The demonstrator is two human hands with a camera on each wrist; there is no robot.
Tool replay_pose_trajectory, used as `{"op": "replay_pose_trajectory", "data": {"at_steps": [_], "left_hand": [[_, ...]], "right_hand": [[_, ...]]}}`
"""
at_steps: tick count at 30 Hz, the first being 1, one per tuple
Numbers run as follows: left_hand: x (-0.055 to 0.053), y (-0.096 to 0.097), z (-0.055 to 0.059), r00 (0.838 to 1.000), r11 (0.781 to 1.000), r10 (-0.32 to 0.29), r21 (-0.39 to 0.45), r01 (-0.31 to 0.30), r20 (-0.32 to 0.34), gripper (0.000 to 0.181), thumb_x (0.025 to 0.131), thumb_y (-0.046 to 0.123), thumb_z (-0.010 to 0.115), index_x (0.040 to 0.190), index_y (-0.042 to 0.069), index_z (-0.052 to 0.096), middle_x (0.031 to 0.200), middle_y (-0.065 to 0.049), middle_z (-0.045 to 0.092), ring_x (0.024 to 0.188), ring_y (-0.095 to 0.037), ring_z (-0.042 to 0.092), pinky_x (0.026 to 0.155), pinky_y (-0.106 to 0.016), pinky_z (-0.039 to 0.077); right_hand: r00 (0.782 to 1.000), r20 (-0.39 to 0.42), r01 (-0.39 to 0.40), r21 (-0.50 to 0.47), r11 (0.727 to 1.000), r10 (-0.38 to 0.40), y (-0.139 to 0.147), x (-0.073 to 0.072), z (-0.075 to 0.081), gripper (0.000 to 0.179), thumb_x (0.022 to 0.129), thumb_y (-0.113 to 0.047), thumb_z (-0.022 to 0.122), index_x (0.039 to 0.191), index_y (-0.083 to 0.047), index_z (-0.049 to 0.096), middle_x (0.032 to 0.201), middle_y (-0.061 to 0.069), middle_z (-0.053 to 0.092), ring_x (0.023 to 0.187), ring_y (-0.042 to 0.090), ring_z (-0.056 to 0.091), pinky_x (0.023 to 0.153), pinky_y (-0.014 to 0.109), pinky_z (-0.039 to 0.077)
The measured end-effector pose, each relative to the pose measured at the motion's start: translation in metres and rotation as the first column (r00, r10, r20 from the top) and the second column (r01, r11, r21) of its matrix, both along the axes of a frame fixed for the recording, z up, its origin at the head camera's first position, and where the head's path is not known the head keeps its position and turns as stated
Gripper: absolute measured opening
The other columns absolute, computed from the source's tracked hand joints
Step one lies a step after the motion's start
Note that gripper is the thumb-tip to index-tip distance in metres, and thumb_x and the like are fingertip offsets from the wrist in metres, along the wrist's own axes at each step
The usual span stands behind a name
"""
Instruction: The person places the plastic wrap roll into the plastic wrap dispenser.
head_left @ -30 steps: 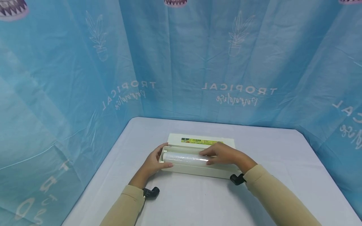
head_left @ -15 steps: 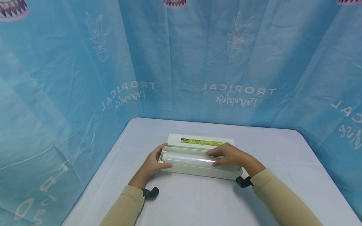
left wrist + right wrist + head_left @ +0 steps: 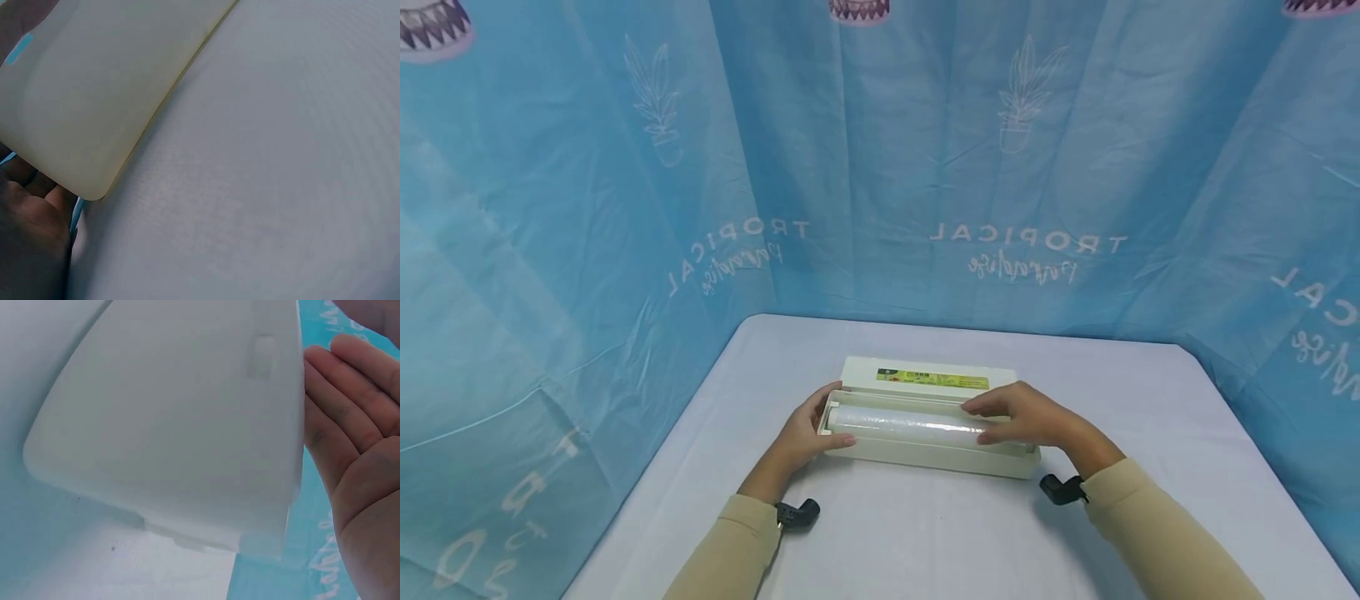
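Observation:
A long cream cling film dispenser box [image 3: 925, 460] lies on the table in the head view, its lid [image 3: 857, 372] tipped back behind it with a yellow label. Inside rests a shiny roll of cling film [image 3: 902, 423]. My left hand [image 3: 797, 435] grips the box's left end, thumb on the front rim and fingers behind. Over the right part of the roll, my right hand [image 3: 1026, 417] hovers or lightly touches it; contact cannot be made out. The right wrist view shows the fingers [image 3: 356, 394] of that hand nearly straight beside the box's upper edge.
A white cloth covers the table [image 3: 880, 533]. Blue printed curtains [image 3: 887, 167] hang at the back and both sides. A small black wrist camera [image 3: 799, 514] sits on the left wrist, another black camera [image 3: 1062, 489] on the right.
My right hand has slid to the right along the roll, uncovering more of it and of the label. My left hand keeps its hold on the box's left end.

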State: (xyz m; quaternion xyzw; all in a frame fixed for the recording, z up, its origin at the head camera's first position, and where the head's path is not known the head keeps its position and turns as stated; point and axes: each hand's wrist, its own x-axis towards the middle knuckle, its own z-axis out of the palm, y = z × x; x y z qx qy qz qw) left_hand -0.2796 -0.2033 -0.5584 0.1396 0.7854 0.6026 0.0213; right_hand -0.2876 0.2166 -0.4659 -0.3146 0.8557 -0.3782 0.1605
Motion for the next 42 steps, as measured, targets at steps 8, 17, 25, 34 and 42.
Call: {"op": "replay_pose_trajectory", "data": {"at_steps": [8,17,25,34,42], "left_hand": [[0.000,-0.001,-0.001,1.000,1.000,-0.012,0.012,0.013,-0.006,0.105,0.077,0.019,0.097,0.163,0.011,0.038,0.154,-0.012,0.050,0.132,-0.032,0.055,0.109,-0.047,0.049],[0.000,0.001,0.002,1.000,1.000,-0.008,0.022,0.008,0.015,0.107,0.075,0.020,0.098,0.163,0.012,0.037,0.155,-0.012,0.049,0.133,-0.032,0.054,0.108,-0.044,0.049],[-0.001,-0.001,0.000,1.000,1.000,-0.012,0.019,0.012,0.013,0.105,0.077,0.018,0.097,0.163,0.014,0.038,0.155,-0.010,0.049,0.133,-0.031,0.054,0.110,-0.046,0.048],[-0.001,-0.001,-0.002,1.000,1.000,-0.008,0.015,0.007,0.009,0.103,0.076,0.019,0.097,0.162,0.016,0.040,0.155,-0.008,0.050,0.135,-0.031,0.053,0.111,-0.047,0.047],[-0.002,-0.001,-0.002,1.000,1.000,-0.006,0.016,0.006,0.011,0.103,0.076,0.018,0.097,0.162,0.016,0.040,0.155,-0.007,0.050,0.136,-0.031,0.052,0.112,-0.047,0.046]], "right_hand": [[0.995,-0.093,0.027,-0.021,0.999,-0.029,0.012,0.006,-0.001,0.055,0.090,-0.031,0.087,0.136,-0.007,0.072,0.135,0.004,0.069,0.124,0.023,0.065,0.105,0.050,0.052],[0.985,-0.145,0.080,-0.092,0.993,-0.093,0.021,0.015,-0.003,0.055,0.085,-0.031,0.092,0.132,-0.009,0.074,0.132,0.005,0.071,0.119,0.020,0.067,0.106,0.054,0.050],[0.968,-0.201,0.128,-0.112,0.985,-0.149,0.033,0.025,-0.007,0.059,0.083,-0.028,0.094,0.132,-0.004,0.073,0.131,0.003,0.071,0.121,0.026,0.066,0.106,0.059,0.049],[0.929,-0.274,0.222,-0.121,0.968,-0.247,0.049,0.034,-0.015,0.065,0.078,-0.038,0.096,0.132,-0.011,0.074,0.134,0.002,0.069,0.129,0.034,0.060,0.105,0.065,0.047],[0.899,-0.299,0.283,-0.157,0.946,-0.319,0.061,0.040,-0.028,0.077,0.073,-0.034,0.100,0.140,-0.013,0.068,0.144,0.009,0.063,0.136,0.040,0.054,0.107,0.070,0.042]]}}
